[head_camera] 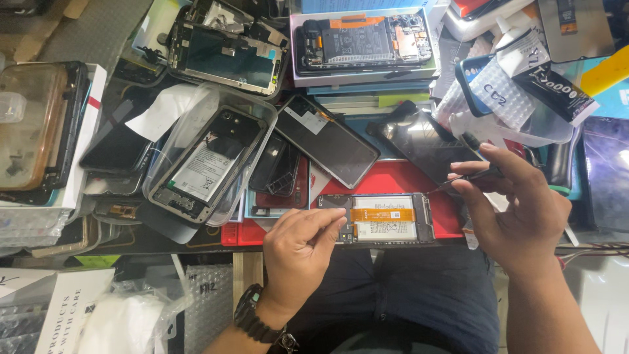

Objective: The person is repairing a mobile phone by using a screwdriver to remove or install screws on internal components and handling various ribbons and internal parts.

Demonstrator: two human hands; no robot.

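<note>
Your bench is crowded: a red rectangular work mat [393, 180] lies at its near edge, ringed by stacked phone carcasses, among them a back-off phone in a clear plastic case [209, 160]. On the mat's near edge, just above your lap, lies the opened black smartphone with white battery and orange flex ribbon [386, 219] — lengthwise, internals up. Your left hand [301, 246] rests on its left end, fingers curled together and pressing the frame down; keep that pressure flat so the chassis cannot rock. Your right hand [517, 210] pinches a slim black pointed tool [475, 175] between thumb and forefinger, tip hovering near the phone's right end. Work at a shallow angle — avoid the ribbon and battery.
</note>
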